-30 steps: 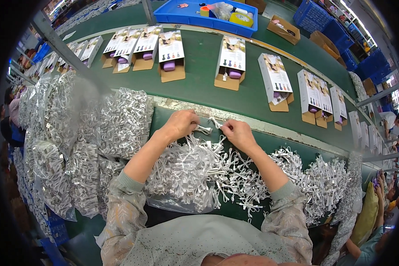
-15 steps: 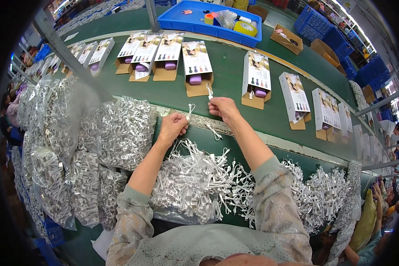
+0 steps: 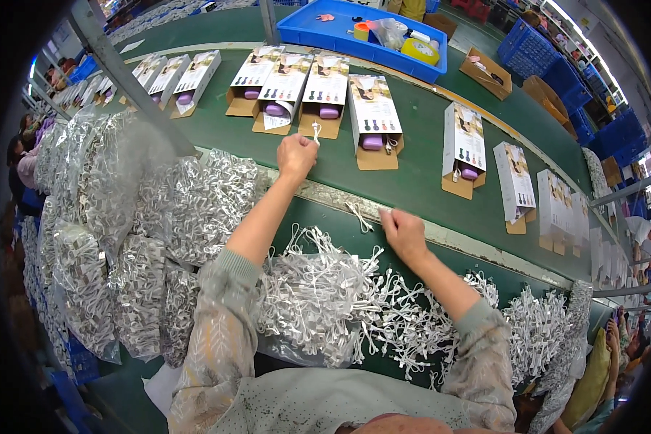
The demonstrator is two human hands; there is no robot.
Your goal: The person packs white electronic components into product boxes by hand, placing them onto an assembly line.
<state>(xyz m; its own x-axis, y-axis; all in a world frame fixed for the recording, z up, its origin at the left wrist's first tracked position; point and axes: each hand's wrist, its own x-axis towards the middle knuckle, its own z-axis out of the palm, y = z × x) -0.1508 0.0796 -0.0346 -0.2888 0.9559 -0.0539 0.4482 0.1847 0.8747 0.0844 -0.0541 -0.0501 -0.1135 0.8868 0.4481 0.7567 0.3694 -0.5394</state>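
My left hand (image 3: 297,155) is closed on a short white cable (image 3: 316,132), its end sticking up in front of an open white printed box (image 3: 326,85) with a purple case in its mouth. My right hand (image 3: 406,236) hovers near the belt's edge strip with fingers curled; no cable shows in it. Beside it, a looped white cable (image 3: 359,217) lies at the edge strip. Another printed box (image 3: 375,105) has a purple case (image 3: 372,142) and a white cable (image 3: 390,145) at its open brown end. A heap of white cables (image 3: 318,296) lies below my hands.
Bags of bundled cables (image 3: 87,246) are stacked at left, by a grey metal post (image 3: 123,79). More boxes (image 3: 464,141) line the green belt (image 3: 419,94). A blue tray (image 3: 311,32) with tape rolls stands beyond. More cables (image 3: 535,318) lie at right.
The boxes have moved right along the belt. My right hand has left its cable in a box and drawn back toward me. My left hand has carried its cable forward to another box.
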